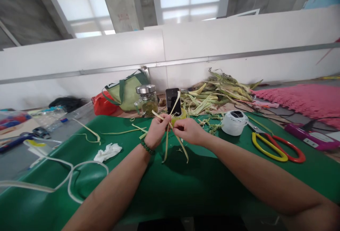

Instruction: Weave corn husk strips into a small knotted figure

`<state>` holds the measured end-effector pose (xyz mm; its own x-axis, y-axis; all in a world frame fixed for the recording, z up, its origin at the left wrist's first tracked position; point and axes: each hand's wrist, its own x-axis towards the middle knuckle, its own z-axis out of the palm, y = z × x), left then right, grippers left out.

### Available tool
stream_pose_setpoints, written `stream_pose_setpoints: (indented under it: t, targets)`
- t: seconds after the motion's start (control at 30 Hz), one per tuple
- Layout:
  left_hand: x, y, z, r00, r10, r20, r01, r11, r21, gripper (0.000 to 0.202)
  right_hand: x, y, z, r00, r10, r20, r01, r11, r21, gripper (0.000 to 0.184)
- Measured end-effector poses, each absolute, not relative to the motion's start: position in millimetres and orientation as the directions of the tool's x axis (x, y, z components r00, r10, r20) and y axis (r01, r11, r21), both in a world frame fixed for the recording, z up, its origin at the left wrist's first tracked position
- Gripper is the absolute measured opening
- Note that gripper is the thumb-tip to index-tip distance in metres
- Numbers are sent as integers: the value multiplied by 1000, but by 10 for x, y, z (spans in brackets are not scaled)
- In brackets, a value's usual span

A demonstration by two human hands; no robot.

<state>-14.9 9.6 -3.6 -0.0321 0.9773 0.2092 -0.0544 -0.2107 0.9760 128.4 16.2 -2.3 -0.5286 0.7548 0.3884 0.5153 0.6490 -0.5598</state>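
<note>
Pale dried leaf strips (166, 144) cross one another between my two hands, above the green mat (202, 174). My left hand (156, 130), with a green bead bracelet at the wrist, pinches the strips near their crossing. My right hand (191, 131) is closed at the crossing too, thumb and fingers together on a strip. Ends of the strips stick out up and to the left, and others hang down toward the mat. Just behind the hands are a yellow tape roll (178, 117) and an upright phone (173, 102).
Scissors (268, 142) with red and yellow handles lie at the right, beside a white container (233, 124). A glass jar (147, 102), a green bag (127, 91) and a heap of dried husks (225, 86) stand behind. Crumpled tissue (108, 152) and a white cable (69, 178) are left.
</note>
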Motion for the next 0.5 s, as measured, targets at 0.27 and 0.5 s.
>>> stream_pose_setpoints:
  t: [0.27, 0.5]
  targets:
    - [-177, 90, -10, 101, 991, 88, -22, -86, 996, 43, 1347, 90, 50, -525, 764, 374, 709, 637, -305, 14]
    - [-223, 75, 12, 187, 982, 28, -61, -17, 998, 40, 1518, 195, 155, -684, 668, 293, 645, 741, -187, 13]
